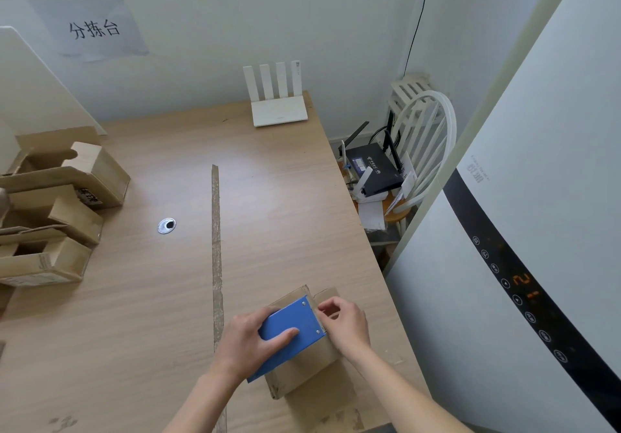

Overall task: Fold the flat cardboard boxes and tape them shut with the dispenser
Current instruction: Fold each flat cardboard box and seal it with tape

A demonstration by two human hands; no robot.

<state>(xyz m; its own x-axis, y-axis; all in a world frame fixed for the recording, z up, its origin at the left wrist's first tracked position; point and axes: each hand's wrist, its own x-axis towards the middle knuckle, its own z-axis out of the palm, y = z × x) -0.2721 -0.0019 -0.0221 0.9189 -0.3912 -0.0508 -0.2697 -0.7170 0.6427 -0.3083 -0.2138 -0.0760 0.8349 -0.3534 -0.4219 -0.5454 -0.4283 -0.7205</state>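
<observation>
A small folded cardboard box (304,370) stands on the wooden table (141,315) near its front right edge. On top of the box lies the blue tape dispenser (292,320), tilted. My left hand (250,343) grips the dispenser, its index finger lying along the blue side. My right hand (344,323) is at the dispenser's right end, above the box, with fingers curled and fingertips pinched together there. What the fingertips pinch is too small to make out. An open flap (325,295) of the box shows just behind my right hand.
A pile of cardboard boxes (50,211) with open flaps sits at the table's left edge. A white router (279,110) stands at the back. A seam (216,258) runs down the table, with a metal grommet (166,225) to its left. A tall white appliance (524,247) stands on the right.
</observation>
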